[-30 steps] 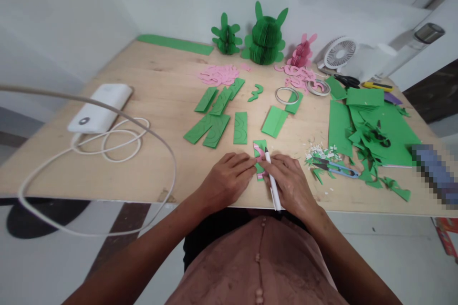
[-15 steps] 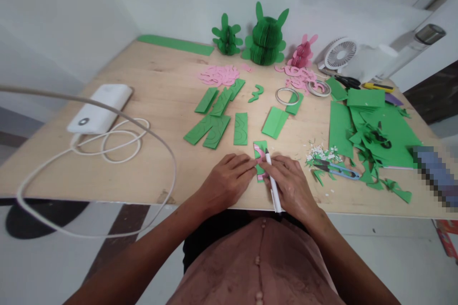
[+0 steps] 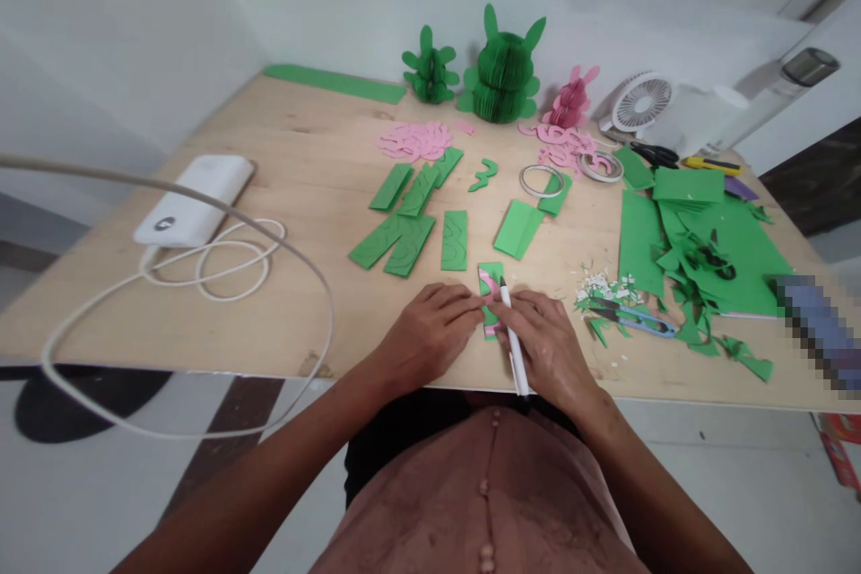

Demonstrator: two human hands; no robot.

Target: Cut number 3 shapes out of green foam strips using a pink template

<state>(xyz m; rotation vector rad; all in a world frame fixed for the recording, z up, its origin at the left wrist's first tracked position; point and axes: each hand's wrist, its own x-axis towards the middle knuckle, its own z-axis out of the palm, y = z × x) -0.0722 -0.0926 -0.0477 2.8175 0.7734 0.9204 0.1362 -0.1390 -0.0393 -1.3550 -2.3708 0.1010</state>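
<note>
Lying near the front edge of the bench, between the two hands, is a small green paper strip with a pink cut-out on top of it. The left hand has its fingers close together, and their tips touch the left side of these papers (whether they also pinch them, I cannot tell). The right hand is closed around a white pen, whose dark tip points away from the person, beside the right edge of the strip; one fingertip of this hand reaches onto the papers. Beyond the hands lies a green piece with drawn curves, and near it a folded green paper. To the right of the right hand, blue-handled snips lie beside white scraps.
</note>
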